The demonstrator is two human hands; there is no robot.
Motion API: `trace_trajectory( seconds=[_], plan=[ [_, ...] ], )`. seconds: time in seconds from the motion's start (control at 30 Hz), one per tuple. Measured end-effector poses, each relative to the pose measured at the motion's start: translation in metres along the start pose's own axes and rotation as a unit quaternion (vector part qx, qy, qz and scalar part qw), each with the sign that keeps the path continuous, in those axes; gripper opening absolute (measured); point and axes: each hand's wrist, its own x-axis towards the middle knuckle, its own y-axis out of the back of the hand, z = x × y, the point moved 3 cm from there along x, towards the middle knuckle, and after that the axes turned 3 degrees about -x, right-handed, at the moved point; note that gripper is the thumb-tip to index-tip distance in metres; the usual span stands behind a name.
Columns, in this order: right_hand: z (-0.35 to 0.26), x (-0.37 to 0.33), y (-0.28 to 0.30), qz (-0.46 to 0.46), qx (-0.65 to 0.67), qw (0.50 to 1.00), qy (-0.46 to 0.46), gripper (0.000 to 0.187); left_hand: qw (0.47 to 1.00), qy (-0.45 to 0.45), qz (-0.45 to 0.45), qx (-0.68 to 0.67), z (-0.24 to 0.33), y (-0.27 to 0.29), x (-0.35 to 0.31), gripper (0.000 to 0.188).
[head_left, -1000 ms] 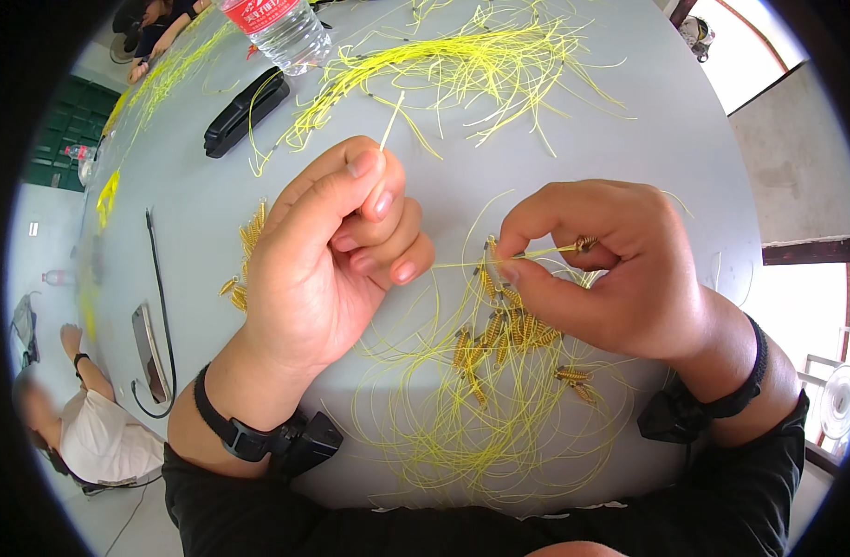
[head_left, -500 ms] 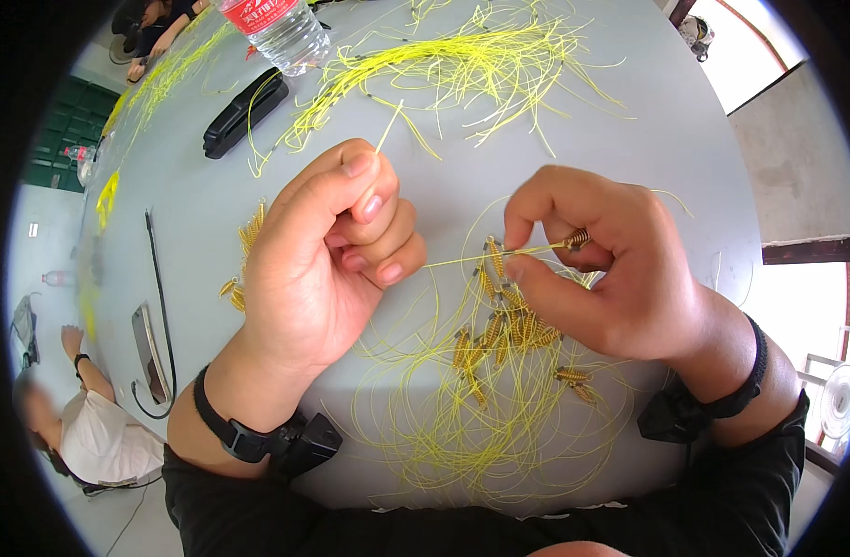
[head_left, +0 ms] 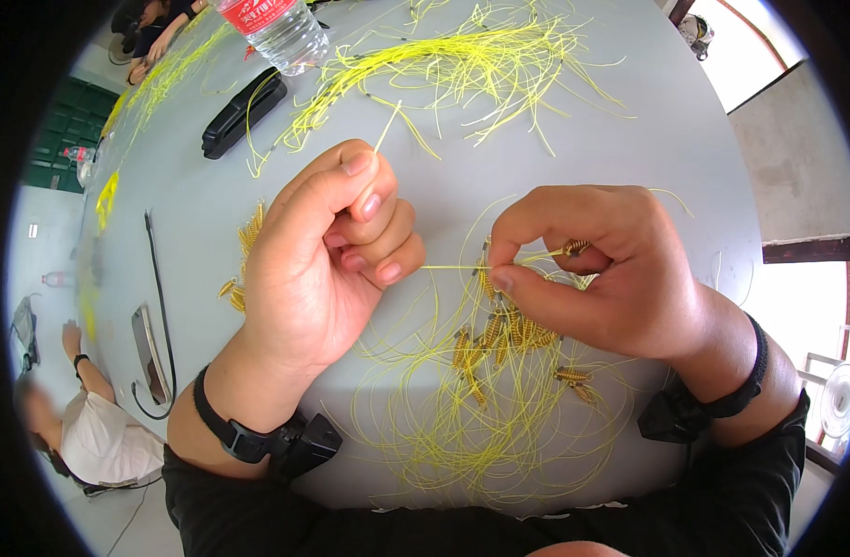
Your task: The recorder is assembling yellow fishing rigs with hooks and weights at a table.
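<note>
My left hand (head_left: 332, 237) is closed in a fist round a thin yellow line, whose short end sticks up above the thumb. From that fist the yellow line (head_left: 453, 266) runs nearly straight across to my right hand (head_left: 606, 269). There, thumb and forefinger are pinched together on it. A small gold spring-like coil (head_left: 576, 248) shows within the curl of the right fingers, with line leading to it. Below, on the table, lies a heap of similar gold coils (head_left: 494, 339) among loose loops of yellow line (head_left: 480, 436). More gold coils (head_left: 251, 232) lie partly hidden behind my left hand.
On the grey table (head_left: 629, 121), a bundle of yellow lines (head_left: 471, 70) spreads at the far side. Near it are a black elongated case (head_left: 244, 113) and a water bottle (head_left: 281, 37). A phone (head_left: 148, 342) and black cable (head_left: 157, 269) lie left. Other people sit at the left.
My right thumb and forefinger have closed together on the yellow line, and the hand has shifted slightly left and down. My left fist has hardly moved.
</note>
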Motion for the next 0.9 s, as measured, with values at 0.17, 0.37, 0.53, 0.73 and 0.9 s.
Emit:
trace_trajectory(
  seconds=[0.17, 0.37, 0.53, 0.73, 0.9],
  plan=[
    [-0.0026, 0.0007, 0.0014, -0.016, -0.075, 0.996, 0.039, 0.010, 1.000, -0.002, -0.004, 0.002, -0.0002, -0.0008, -0.0009, 0.029],
    [-0.0002, 0.0004, -0.0045, -0.002, -0.096, 0.991, 0.088, 0.012, 1.000, -0.006, -0.002, 0.019, 0.0003, -0.0032, -0.0012, 0.029],
    [-0.0011, -0.0004, -0.0054, -0.011, -0.094, 0.991, 0.099, 0.014, 1.000, -0.003, -0.014, 0.015, -0.0003, -0.0041, -0.0023, 0.029],
    [0.0001, -0.0006, -0.0036, -0.006, -0.113, 0.988, 0.108, 0.012, 0.999, 0.005, 0.035, -0.015, 0.0042, 0.0016, -0.0001, 0.027],
    [-0.0039, -0.0019, -0.0022, -0.017, -0.074, 0.995, 0.058, 0.010, 1.000, 0.000, 0.021, -0.018, 0.0037, 0.0016, -0.0014, 0.029]
  ],
)
